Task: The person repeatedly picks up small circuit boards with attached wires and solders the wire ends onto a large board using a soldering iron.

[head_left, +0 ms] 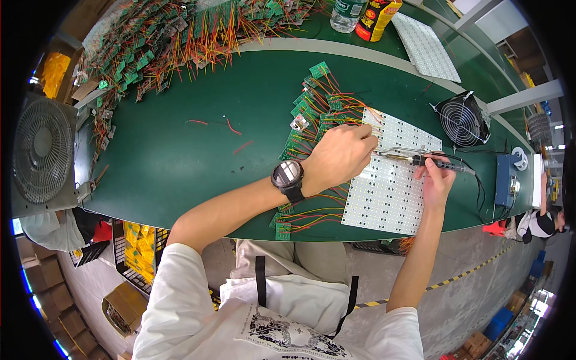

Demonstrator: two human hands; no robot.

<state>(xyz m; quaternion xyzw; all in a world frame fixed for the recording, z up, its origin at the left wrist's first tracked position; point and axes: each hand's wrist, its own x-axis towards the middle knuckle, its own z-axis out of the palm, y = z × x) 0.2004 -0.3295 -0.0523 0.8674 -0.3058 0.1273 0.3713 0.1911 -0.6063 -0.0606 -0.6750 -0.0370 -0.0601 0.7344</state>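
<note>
A white LED panel (387,204) dotted with rows of small marks lies tilted on the green bench (180,162). My right hand (436,179) grips a soldering iron (444,163) with a black handle, its tip pointing left over the panel close to my left fingers. My left hand (343,155) reaches across the panel's left edge, fingers pinched together; what they hold is hidden. Small green circuit boards (304,108) with red and yellow wires (321,225) line the panel's left side, and several wires run onto its edge. A black watch (288,175) is on my left wrist.
A heap of wired circuit boards (150,48) covers the far left. A small black fan (462,120) and a blue soldering station (507,180) stand at right. Behind are a bottle (347,15), a yellow-red can (377,19) and another panel (426,48). A large fan (43,150) stands left.
</note>
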